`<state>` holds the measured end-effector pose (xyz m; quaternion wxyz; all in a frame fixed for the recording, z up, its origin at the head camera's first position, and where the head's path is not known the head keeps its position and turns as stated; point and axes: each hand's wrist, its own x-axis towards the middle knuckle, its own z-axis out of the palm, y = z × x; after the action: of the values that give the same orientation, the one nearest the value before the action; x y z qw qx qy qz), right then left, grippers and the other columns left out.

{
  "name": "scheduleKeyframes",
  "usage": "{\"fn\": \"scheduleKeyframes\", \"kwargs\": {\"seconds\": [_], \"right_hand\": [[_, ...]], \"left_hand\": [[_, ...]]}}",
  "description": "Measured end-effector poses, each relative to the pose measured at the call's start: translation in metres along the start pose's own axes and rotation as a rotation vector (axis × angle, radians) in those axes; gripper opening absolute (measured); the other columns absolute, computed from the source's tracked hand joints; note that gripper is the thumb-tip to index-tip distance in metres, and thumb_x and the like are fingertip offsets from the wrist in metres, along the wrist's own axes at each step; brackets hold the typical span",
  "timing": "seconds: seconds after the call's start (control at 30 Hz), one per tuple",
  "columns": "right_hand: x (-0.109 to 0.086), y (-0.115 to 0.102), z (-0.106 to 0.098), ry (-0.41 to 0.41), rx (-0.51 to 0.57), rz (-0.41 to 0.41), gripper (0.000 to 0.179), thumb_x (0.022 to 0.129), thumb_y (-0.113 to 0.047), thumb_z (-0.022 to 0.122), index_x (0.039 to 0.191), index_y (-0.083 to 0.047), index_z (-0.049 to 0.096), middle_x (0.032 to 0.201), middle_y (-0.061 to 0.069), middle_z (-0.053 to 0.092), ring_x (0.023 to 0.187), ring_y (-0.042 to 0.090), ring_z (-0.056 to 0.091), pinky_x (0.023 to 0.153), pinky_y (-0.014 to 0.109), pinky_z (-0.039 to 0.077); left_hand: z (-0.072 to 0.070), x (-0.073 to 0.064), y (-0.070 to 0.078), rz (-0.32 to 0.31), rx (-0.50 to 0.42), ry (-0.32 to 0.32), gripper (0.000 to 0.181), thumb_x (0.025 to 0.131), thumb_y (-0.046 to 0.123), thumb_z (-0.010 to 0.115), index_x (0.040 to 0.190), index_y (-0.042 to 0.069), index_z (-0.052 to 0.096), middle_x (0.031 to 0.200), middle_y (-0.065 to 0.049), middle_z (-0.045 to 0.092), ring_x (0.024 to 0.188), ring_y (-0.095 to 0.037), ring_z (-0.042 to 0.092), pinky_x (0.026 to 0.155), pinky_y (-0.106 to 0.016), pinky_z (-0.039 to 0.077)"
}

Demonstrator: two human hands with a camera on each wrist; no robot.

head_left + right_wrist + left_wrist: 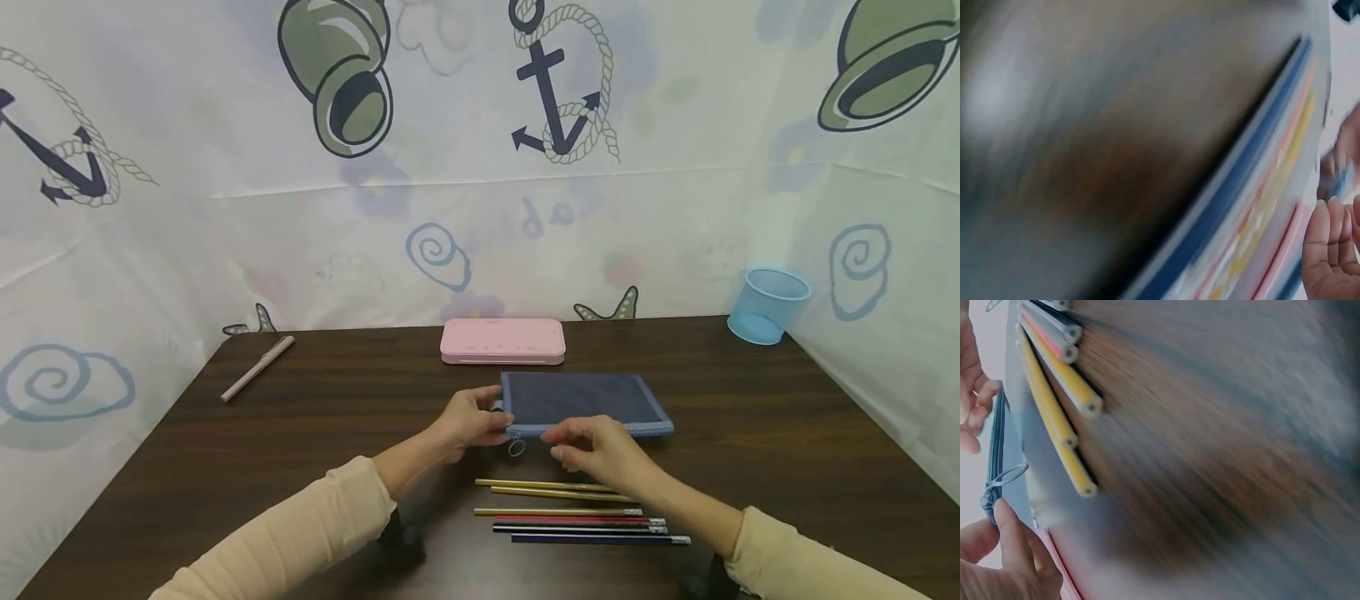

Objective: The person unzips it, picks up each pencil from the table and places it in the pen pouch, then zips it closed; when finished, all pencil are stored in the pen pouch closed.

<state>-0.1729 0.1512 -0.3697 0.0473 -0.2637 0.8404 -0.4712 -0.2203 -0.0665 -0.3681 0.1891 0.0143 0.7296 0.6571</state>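
Note:
A flat navy zip pouch [577, 400] with light-blue trim lies toward the middle of the table. My left hand [472, 421] pinches its left end between thumb and fingers, beside the zipper's ring pull [517, 447]. At the pouch's front edge is my right hand [600, 450], fingers loosely bent and nothing between them. Several pencils lie in a row nearer me: gold ones [555, 512], a red one [558, 518], a black one [555, 528] and a dark blue one [592, 539]. In the left wrist view the ring pull [1010, 475] hangs out beside the left hand [1013, 562].
Behind the pouch sits a pink pencil case [502, 342]. A light pen [257, 368] lies at the far left, and a blue translucent cup [767, 308] stands at the back right corner. Printed cloth [480, 208] walls in the back and sides of the dark wooden table [360, 375].

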Motion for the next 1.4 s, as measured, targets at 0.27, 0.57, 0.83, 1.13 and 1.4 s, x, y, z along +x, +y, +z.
{"fn": "scheduleKeyframes", "kwargs": {"seconds": [0.27, 0.57, 0.83, 1.13, 1.4], "right_hand": [[0.002, -0.008, 0.024, -0.027, -0.028, -0.04, 0.026, 0.087, -0.006, 0.066, 0.111, 0.004, 0.065, 0.076, 0.001, 0.064, 0.062, -0.001, 0.054, 0.055, 0.018, 0.049], [0.002, -0.011, 0.034, -0.01, 0.024, 0.011, 0.012, 0.085, -0.01, 0.069, 0.089, -0.001, 0.063, 0.066, 0.001, 0.061, 0.054, 0.002, 0.055, 0.049, 0.018, 0.051], [0.002, -0.009, 0.025, 0.1, -0.042, 0.053, 0.01, 0.089, -0.011, 0.065, 0.082, -0.005, 0.06, 0.06, 0.006, 0.059, 0.044, 0.006, 0.051, 0.041, 0.02, 0.046], [0.0, 0.003, 0.0, 0.153, -0.17, 0.108, 0.008, 0.088, -0.007, 0.064, 0.081, -0.005, 0.06, 0.058, 0.003, 0.057, 0.044, 0.009, 0.052, 0.04, 0.021, 0.047], [-0.013, 0.02, -0.032, 0.195, -0.232, 0.154, 0.01, 0.088, -0.009, 0.064, 0.081, -0.005, 0.062, 0.058, 0.001, 0.054, 0.047, 0.009, 0.052, 0.043, 0.022, 0.047]], "left_hand": [[0.008, -0.003, 0.006, -0.013, -0.053, 0.012, 0.059, 0.087, -0.007, 0.059, 0.14, -0.008, 0.034, 0.136, -0.03, 0.035, 0.08, -0.012, 0.058, 0.068, -0.023, 0.058], [0.011, -0.01, 0.007, -0.009, -0.066, 0.01, 0.06, 0.087, -0.008, 0.059, 0.141, -0.007, 0.033, 0.134, -0.028, 0.035, 0.077, -0.013, 0.057, 0.069, -0.024, 0.058], [0.008, -0.012, 0.002, -0.003, -0.057, 0.031, 0.06, 0.086, -0.009, 0.059, 0.141, -0.007, 0.034, 0.113, -0.016, 0.041, 0.07, -0.011, 0.055, 0.06, -0.02, 0.056], [0.0, -0.012, -0.003, 0.0, -0.071, 0.052, 0.06, 0.085, -0.011, 0.058, 0.14, -0.007, 0.035, 0.123, -0.022, 0.039, 0.068, -0.01, 0.055, 0.059, -0.02, 0.056], [-0.013, -0.015, -0.013, -0.01, -0.08, 0.079, 0.06, 0.085, -0.011, 0.058, 0.14, -0.009, 0.034, 0.135, -0.032, 0.033, 0.068, -0.01, 0.055, 0.06, -0.022, 0.057]]}}
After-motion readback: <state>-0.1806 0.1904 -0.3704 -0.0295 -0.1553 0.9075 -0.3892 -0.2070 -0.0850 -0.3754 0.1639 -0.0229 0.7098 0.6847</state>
